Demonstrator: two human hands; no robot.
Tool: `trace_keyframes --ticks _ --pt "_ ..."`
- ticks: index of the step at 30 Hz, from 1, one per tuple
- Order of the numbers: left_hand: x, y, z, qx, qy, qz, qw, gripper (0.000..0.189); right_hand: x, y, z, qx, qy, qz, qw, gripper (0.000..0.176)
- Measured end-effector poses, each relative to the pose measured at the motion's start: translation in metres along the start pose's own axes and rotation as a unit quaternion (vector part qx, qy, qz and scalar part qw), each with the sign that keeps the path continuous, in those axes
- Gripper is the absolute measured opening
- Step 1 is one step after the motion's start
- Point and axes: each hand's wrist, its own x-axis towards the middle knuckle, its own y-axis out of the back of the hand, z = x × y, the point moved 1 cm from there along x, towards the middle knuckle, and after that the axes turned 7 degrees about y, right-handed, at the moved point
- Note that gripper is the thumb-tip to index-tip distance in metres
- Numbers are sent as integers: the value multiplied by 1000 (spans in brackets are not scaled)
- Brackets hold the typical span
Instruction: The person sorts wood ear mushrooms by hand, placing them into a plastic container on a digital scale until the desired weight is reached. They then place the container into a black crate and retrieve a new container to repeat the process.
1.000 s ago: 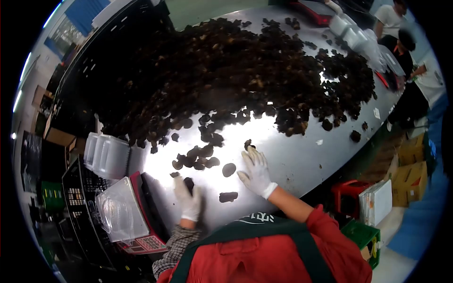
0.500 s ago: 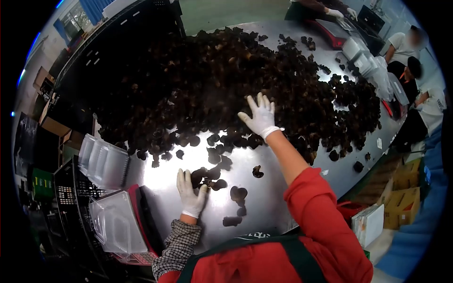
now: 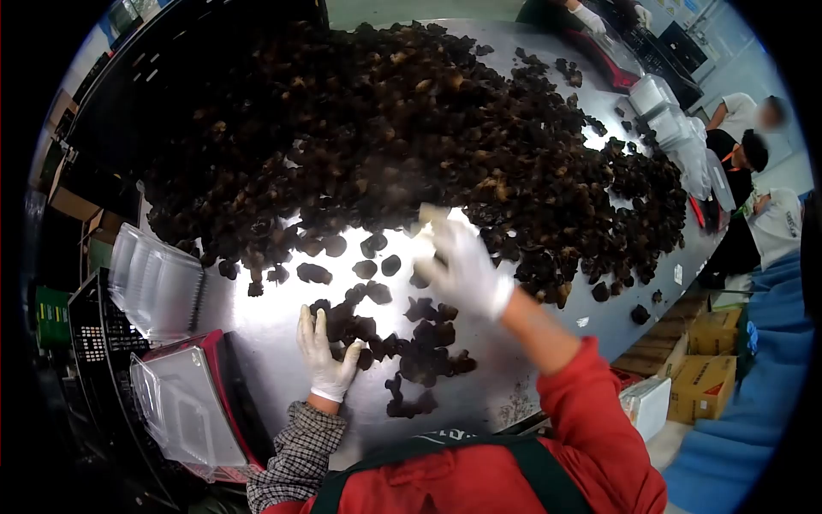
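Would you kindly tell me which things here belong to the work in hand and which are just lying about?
In hand: left hand at the small mushroom cluster; right hand, blurred, at the big mushroom pile; steel table.
Lying about: stacked clear trays; cardboard boxes.

The desk [image 3: 265, 317] was smooth, glossy metal, glaring under light. The mushrooms [image 3: 385, 128] looked dark, matt and wrinkled. The left hand [image 3: 325, 355] and right hand [image 3: 462, 270] wore white matt gloves [image 3: 324, 381]; the trays [image 3: 158, 287] were clear, shiny plastic.
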Motion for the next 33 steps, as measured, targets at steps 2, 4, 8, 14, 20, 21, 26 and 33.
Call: trace_keyframes --ticks 2,4,8,14,20,21,26,33 --pt "0 1 0 2 4 2 1000 78 58 -20 55 -81 -23 56 995 49" --pt "-1 1 -3 8 10 -6 1000 80 92 -38 86 -153 -131 -4 979 63" --pt "0 0 -7 2 13 2 1000 81 78 -69 48 -112 -111 -157 975 68" --pt "-2 -1 -9 -10 11 -5 1000 76 -68 -28 -72 115 113 -147 976 39" --pt "-1 -1 -7 -18 11 -5 1000 71 -45 62 41 -60 -132 -16 989 37" --pt "-1 1 -5 -13 13 -7 1000 70 -42 66 69 -194 -93 82 973 40" --pt "-2 -2 -8 -5 7 3 1000 69 -43 36 94 -303 -226 -22 925 59" --pt "-3 -5 -11 -4 4 7 1000 68 -99 0 -77 -70 49 -101 991 47"
